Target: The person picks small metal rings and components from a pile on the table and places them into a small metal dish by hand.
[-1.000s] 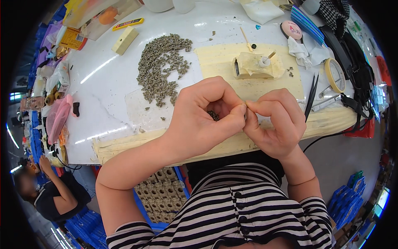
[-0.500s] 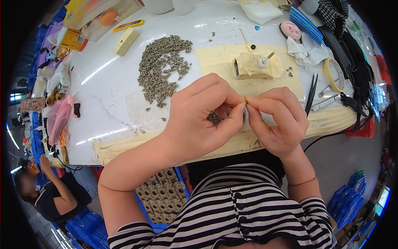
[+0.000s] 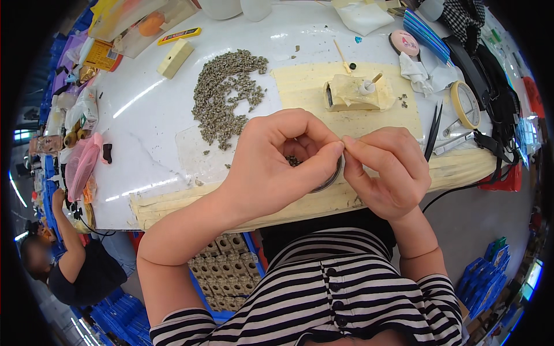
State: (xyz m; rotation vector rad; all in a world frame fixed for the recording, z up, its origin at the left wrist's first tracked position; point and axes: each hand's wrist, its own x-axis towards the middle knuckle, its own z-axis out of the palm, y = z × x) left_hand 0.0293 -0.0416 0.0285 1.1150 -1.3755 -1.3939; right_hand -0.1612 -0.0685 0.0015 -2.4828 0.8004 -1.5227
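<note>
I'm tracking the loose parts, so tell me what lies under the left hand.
Below the left hand, small metallic pieces show through the gap in its curl, and part of a dark curved rim shows at its lower right. The hand covers the rest.

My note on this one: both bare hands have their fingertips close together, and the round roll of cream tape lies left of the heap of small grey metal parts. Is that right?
Not quite: the roll of cream tape lies right of the heap of small grey metal parts, as the head view shows. The rest of your note stands.
</note>
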